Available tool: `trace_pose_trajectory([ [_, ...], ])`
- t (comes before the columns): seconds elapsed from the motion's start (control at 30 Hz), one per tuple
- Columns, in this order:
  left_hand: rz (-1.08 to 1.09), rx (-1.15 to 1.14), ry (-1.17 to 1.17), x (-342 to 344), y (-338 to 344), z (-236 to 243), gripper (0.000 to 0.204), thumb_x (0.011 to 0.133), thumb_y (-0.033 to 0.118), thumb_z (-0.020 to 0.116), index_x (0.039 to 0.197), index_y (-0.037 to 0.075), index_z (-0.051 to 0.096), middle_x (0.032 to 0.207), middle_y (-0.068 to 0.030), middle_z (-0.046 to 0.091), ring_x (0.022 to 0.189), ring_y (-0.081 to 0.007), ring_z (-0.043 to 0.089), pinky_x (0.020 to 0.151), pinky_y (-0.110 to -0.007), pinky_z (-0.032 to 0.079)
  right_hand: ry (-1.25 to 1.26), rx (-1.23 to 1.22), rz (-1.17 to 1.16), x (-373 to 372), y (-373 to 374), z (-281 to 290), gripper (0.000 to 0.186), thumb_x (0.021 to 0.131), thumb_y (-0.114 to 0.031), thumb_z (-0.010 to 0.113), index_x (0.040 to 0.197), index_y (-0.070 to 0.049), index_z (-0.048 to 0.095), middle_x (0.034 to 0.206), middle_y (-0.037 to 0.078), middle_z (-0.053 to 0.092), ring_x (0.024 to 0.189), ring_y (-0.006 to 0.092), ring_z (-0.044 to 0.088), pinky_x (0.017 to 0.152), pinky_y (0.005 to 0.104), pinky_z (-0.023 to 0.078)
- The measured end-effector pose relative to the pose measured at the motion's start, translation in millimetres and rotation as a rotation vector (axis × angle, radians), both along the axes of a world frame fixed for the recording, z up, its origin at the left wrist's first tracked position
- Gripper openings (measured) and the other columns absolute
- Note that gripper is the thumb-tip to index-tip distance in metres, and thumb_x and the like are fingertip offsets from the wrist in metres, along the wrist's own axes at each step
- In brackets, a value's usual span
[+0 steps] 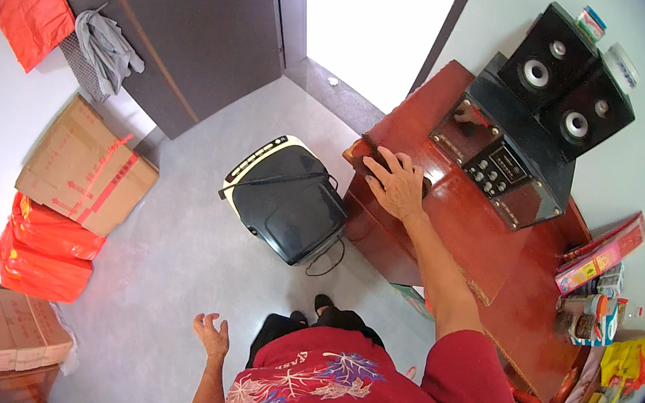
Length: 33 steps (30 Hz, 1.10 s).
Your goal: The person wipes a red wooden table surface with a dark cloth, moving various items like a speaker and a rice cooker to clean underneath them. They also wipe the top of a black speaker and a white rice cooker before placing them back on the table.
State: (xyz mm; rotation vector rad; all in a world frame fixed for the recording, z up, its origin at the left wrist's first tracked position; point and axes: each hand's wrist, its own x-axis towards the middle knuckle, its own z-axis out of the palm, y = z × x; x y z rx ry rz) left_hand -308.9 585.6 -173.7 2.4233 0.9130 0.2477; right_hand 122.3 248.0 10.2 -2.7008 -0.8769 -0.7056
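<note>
My right hand [397, 189] reaches out over the near-left corner of a glossy red-brown wooden cabinet [459, 229]. Its fingers are spread and rest on a dark, flat thing [370, 155], mostly covered by the hand, whose kind I cannot make out. Low on the left, my left hand [213, 336] hangs in the air beside my body, fingers apart and holding nothing. On the floor left of the cabinet stands a black appliance with a cream rim [287, 199], a row of buttons along one edge and a dark cord. My right hand does not touch it.
Black audio equipment [501, 162] with two speakers [558, 78] occupies the cabinet's far side. Jars [583, 314] and packages line its right end. Cardboard boxes [80, 167] and red bags [51, 246] stand along the left wall, near a dark door [176, 8]. A bright doorway [372, 27] lies ahead.
</note>
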Motion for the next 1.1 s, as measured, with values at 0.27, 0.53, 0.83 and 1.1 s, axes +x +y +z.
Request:
trace_pose_trajectory([
  [0.27, 0.083, -0.167, 0.249, -26, 103, -43, 0.034, 0.070, 0.024, 0.076, 0.098, 0.010, 0.065, 0.111, -0.0218, 0.052, 0.114, -0.0389, 0.042, 0.100, -0.050, 0.032, 0.016, 0.023, -0.376, 65, 48, -15, 0.019, 0.086, -0.034, 0.059, 0.103, -0.031, 0.068, 0.123, -0.004, 0.056, 0.112, 0.0234, 0.049, 0.082, 0.0465, 0.037],
  [0.53, 0.090, -0.278, 0.364, -23, 301, -18, 0.035, 0.072, 0.028, 0.074, 0.097, 0.005, 0.068, 0.099, -0.0207, 0.063, 0.102, -0.0342, 0.056, 0.090, -0.046, 0.045, 0.329, 0.089, -0.674, 45, 76, -3, 0.024, 0.086, -0.040, 0.057, 0.108, -0.036, 0.067, 0.138, -0.002, 0.047, 0.127, 0.0272, 0.041, 0.100, 0.0498, 0.034],
  [0.83, -0.236, -0.331, 0.312, 102, 459, 1, 0.037, 0.077, 0.027, 0.069, 0.100, -0.001, 0.064, 0.093, -0.0173, 0.066, 0.087, -0.0266, 0.064, 0.078, -0.038, 0.051, 0.357, 0.134, -0.888, 29, 102, -9, 0.021, 0.084, -0.043, 0.062, 0.104, -0.038, 0.068, 0.140, -0.003, 0.046, 0.131, 0.0265, 0.038, 0.103, 0.0475, 0.031],
  [1.1, -0.515, -0.559, 0.428, 325, 459, 13, 0.039, 0.084, 0.026, 0.068, 0.113, 0.001, 0.062, 0.107, -0.0162, 0.066, 0.098, -0.0244, 0.063, 0.085, -0.035, 0.050, 0.380, 0.126, -1.001, 36, 118, -6, 0.019, 0.085, -0.042, 0.060, 0.102, -0.037, 0.068, 0.141, -0.003, 0.044, 0.132, 0.0264, 0.036, 0.102, 0.0545, 0.027],
])
